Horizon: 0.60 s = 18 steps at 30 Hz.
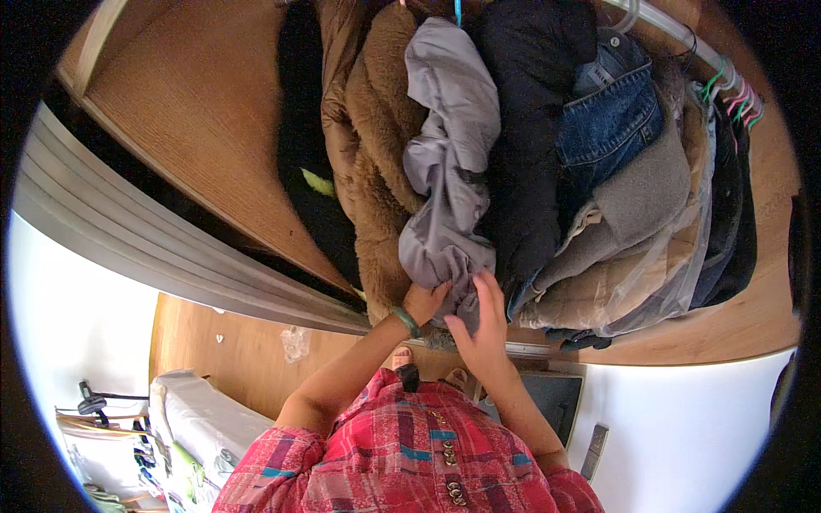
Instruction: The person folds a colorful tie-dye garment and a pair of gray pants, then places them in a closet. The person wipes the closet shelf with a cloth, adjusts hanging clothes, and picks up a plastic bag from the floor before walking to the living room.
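A grey-lilac garment (449,147) hangs in the wardrobe in front of me, its lower part bunched. My left hand (426,301), with a green bangle at the wrist, is closed on the garment's lower left side. To the right, my right hand (484,317) has its thumb and fingers spread, the fingertips at the garment's lower right edge. A brown fluffy garment (381,160) hangs close on the left, and a black puffy garment (523,141) on the right. The hook of a blue hanger (458,11) shows above the grey-lilac garment.
Blue denim clothing (609,128), a grey wool garment (648,186) and clothing in clear plastic (641,282) hang further right, beneath a white rail (689,42). A wooden wardrobe panel (186,122) stands left. Crumpled clear plastic (295,343) lies on the wooden floor.
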{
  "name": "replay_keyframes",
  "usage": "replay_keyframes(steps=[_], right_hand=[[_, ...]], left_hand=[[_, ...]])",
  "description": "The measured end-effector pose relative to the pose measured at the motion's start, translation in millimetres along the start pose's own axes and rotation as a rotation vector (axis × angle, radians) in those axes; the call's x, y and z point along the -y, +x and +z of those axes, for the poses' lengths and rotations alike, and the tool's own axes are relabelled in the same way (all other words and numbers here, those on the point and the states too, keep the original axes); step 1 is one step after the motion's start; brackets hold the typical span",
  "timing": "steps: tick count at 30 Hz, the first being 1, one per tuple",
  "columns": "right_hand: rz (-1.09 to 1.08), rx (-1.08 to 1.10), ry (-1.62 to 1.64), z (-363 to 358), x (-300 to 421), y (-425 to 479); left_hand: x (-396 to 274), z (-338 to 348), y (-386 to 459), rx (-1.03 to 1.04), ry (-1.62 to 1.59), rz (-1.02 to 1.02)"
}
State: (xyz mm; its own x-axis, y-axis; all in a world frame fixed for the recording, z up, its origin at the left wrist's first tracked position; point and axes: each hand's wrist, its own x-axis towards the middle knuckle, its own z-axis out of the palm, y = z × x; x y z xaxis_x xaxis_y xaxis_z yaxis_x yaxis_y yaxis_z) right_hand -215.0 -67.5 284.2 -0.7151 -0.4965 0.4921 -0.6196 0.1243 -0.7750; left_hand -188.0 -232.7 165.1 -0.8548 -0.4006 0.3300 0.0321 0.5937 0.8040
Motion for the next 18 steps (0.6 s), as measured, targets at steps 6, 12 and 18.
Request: replay_keyframes(steps=[6, 12, 18], right_hand=[[-0.043, 0.304, 0.174, 3, 9, 38], [-0.167, -0.147, 0.269, -11, 35, 103], [-0.378, 0.053, 0.088, 35, 72, 113]], left_hand=[[42, 4, -7, 0.014, -0.055, -0.205], [64, 13, -17, -0.349, -0.069, -0.218], [54, 4, -18, -0.276, 0.030, -0.207]])
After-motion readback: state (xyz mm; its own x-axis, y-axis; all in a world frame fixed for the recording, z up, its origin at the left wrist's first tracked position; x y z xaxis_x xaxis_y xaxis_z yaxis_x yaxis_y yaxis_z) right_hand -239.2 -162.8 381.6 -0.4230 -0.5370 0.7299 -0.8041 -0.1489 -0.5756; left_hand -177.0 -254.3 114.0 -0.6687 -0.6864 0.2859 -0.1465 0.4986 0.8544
